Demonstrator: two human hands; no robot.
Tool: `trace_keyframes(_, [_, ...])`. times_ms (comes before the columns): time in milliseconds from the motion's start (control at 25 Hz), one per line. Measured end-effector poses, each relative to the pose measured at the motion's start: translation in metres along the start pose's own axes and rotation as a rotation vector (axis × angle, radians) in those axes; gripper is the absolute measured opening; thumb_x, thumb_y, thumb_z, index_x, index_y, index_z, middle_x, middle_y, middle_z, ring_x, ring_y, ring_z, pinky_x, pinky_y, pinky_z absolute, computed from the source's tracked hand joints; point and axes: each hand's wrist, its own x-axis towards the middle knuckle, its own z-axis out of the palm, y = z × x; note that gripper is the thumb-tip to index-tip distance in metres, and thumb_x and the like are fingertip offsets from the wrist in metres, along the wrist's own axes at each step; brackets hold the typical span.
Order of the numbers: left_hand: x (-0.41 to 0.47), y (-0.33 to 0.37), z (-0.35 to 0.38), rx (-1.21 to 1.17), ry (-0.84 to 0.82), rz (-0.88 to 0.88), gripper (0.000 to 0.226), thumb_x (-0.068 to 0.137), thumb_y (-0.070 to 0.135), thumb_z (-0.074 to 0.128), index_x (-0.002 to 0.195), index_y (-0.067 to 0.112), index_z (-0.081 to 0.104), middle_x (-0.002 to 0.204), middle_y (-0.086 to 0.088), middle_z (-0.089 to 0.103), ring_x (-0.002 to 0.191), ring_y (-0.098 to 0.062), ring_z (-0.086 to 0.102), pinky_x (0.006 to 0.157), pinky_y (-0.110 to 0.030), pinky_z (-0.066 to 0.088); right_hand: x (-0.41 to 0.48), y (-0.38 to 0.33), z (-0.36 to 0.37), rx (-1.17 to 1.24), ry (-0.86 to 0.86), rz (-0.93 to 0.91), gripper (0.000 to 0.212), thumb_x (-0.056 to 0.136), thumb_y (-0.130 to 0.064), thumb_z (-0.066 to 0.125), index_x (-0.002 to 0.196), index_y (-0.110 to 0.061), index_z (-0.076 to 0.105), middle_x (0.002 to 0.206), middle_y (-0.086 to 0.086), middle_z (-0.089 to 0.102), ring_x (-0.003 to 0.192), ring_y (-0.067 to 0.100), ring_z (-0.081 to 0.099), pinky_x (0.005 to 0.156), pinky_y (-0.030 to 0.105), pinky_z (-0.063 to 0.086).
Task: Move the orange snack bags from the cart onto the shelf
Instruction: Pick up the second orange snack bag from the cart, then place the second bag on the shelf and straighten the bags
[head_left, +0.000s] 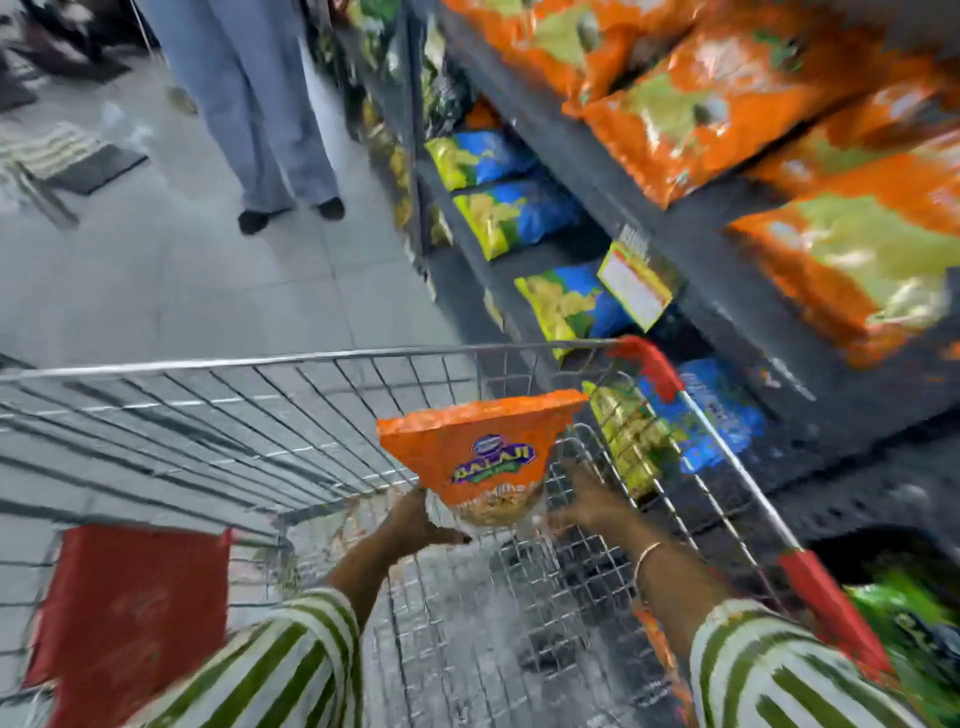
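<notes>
Head view: my left hand (415, 514) grips the lower end of an orange snack bag (480, 452), raised inside the cart (322, 358) near its far right corner; my right hand (587, 499) clasps the bag's right side. The shelf (597, 171) runs alongside, right.

Your left hand (415, 519) has its fingertips hidden behind the orange bag (478, 452). Right of your right hand (587, 501), motion blur smears the shelved bags (852, 260).
</notes>
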Motion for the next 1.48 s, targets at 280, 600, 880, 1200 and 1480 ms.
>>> trace_keyframes(280, [0.034, -0.018, 0.035, -0.334, 0.137, 0.001, 0.065, 0.052, -0.002, 0.083, 0.112, -0.003, 0.059, 0.117, -0.026, 0.063, 0.102, -0.025, 0.06, 0.097, -0.052, 0.048, 0.042, 0.016, 0.025, 0.215, 0.081, -0.021, 0.081, 0.054, 0.015, 0.078, 0.124, -0.01, 0.045, 0.12, 0.014, 0.058, 0.118, 0.027, 0.049, 0.099, 0.024, 0.044])
trace_keyframes(600, [-0.001, 0.011, 0.017, -0.241, 0.068, 0.04, 0.054, 0.06, -0.004, 0.079, 0.11, 0.0, 0.061, 0.114, -0.021, 0.066, 0.105, -0.031, 0.063, 0.097, -0.046, 0.05, -0.007, -0.006, 0.018, 0.139, 0.168, 0.035, 0.069, 0.056, 0.002, 0.082, 0.118, -0.001, 0.052, 0.122, 0.016, 0.063, 0.114, 0.031, 0.059, 0.097, 0.035, 0.046])
trace_keyframes(880, [-0.093, 0.106, -0.021, -0.055, 0.012, 0.238, 0.056, 0.065, 0.009, 0.078, 0.116, 0.007, 0.056, 0.12, -0.016, 0.064, 0.113, -0.029, 0.058, 0.105, -0.044, 0.042, -0.13, -0.058, -0.025, 0.197, 0.303, -0.085, 0.065, 0.06, -0.002, 0.082, 0.118, -0.003, 0.055, 0.12, 0.013, 0.064, 0.106, 0.023, 0.059, 0.085, 0.023, 0.041])
trace_keyframes(1200, [-0.228, 0.226, -0.006, 0.175, -0.077, 0.536, 0.066, 0.059, 0.021, 0.081, 0.119, 0.01, 0.054, 0.122, -0.014, 0.063, 0.114, -0.029, 0.057, 0.105, -0.047, 0.043, -0.318, -0.074, -0.087, 0.191, 0.464, -0.228, 0.058, 0.065, -0.003, 0.078, 0.119, -0.001, 0.056, 0.114, 0.007, 0.062, 0.106, 0.014, 0.056, 0.08, 0.016, 0.046])
trace_keyframes(1480, [-0.296, 0.315, 0.071, 0.352, -0.276, 0.743, 0.05, 0.07, 0.029, 0.075, 0.115, 0.019, 0.058, 0.108, -0.006, 0.066, 0.073, -0.001, 0.06, 0.061, -0.007, 0.05, -0.455, -0.025, -0.149, 0.112, 0.649, -0.176, 0.058, 0.069, -0.011, 0.077, 0.122, -0.006, 0.055, 0.122, 0.006, 0.061, 0.102, 0.014, 0.055, 0.08, 0.013, 0.049])
